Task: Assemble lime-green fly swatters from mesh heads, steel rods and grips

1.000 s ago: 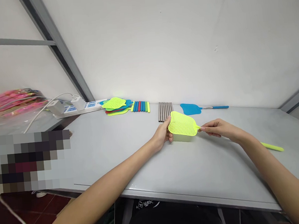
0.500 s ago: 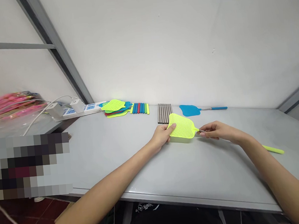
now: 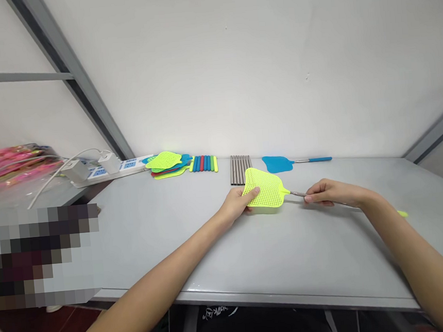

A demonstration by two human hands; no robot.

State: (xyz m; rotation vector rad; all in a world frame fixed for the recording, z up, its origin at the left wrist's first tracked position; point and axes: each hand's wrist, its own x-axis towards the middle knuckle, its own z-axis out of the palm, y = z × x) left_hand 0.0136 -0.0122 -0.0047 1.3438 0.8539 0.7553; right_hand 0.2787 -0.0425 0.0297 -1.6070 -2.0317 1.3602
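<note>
My left hand point(image 3: 234, 205) is closed on the left edge of a yellow-green fly swatter head point(image 3: 265, 187), thumb on top of the mesh. From the head's neck a thin metal rod point(image 3: 297, 194) runs right, and my right hand point(image 3: 330, 192) pinches it a short way from the neck. Beyond my right forearm shows the end of a yellow-green handle point(image 3: 403, 213); the arm hides part of the rod. Behind the head lies a row of metal tubes point(image 3: 240, 170). A blue fly swatter point(image 3: 278, 164) with a blue grip rests near the wall.
Several coloured handle grips point(image 3: 203, 163) lie side by side near the wall, beside a pile of swatter heads point(image 3: 165, 160). At the left are a power strip point(image 3: 128, 167) with plugs and a bag of pink items point(image 3: 15, 163). The grey table point(image 3: 252, 256) ends at a front edge.
My right hand has slid right along the rod, away from the neck, so more metal shows between them. My left hand still holds the head. The view has shifted slightly.
</note>
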